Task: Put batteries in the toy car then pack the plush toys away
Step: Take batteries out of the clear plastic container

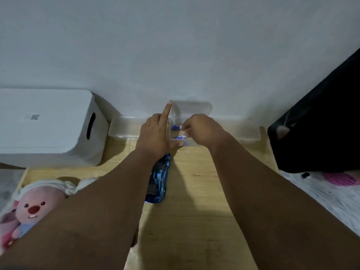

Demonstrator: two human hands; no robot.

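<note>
Hands first: the left hand (155,133) rests against the near left corner of a small clear plastic box (190,121), its forefinger stretched straight up along the raised lid and its thumb laid across the box's front edge, so it steadies the box without closing around anything. The right hand (202,129) reaches into the box with curled fingers beside the blue-and-white batteries (180,131); it seems to pinch one, though the fingertips hide the contact and I cannot tell for sure. The batteries lie on their sides, long axes running roughly left to right. Just nearer than the box, between the forearms, the toy car (158,178) lies on the pale wooden table (194,191), glossy blue with dark panels, its long axis running away from the person toward the wall, partly covered by the left wrist. At the lower left a pink plush toy (37,203) with a red nose sits beneath the left forearm, and a white storage bin (48,123) stands farther back on the left.
</note>
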